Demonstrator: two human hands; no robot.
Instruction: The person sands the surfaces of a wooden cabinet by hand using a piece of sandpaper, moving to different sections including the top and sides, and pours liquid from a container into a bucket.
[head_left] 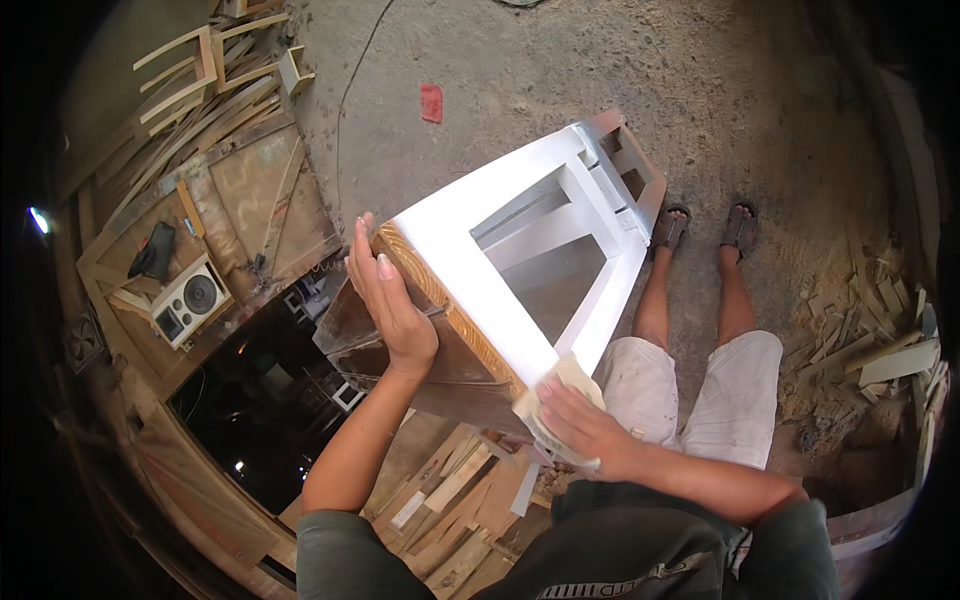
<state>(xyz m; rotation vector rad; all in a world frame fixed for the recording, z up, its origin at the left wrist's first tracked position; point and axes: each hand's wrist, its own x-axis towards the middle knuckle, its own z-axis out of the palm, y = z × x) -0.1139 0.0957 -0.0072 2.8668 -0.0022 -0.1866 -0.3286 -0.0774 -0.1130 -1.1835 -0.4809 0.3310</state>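
Note:
A white-painted wooden frame (450, 200) with a four-sided opening stands tilted before me; a strip of bare yellow wood grain shows along its near edge. Against the left part of this edge lies my left hand (395, 315), palm flat and fingers stretched out, with nothing in it. My right hand (585, 425) presses a folded cream sheet of sandpaper (570, 377) on the near right corner, its fingers laid over the sheet. The sheet hides that corner. Under the frame is a brown wooden stand (450, 350), partly covered by my left arm.
A worn wooden bench (255, 190) at the left bears timber strips (190, 150) and a white speaker box (192, 302). Wood offcuts (460, 500) lie below my arms, and more scraps (860, 350) at the right. A red scrap (431, 103) and a dark cable (360, 65) lie on the floor.

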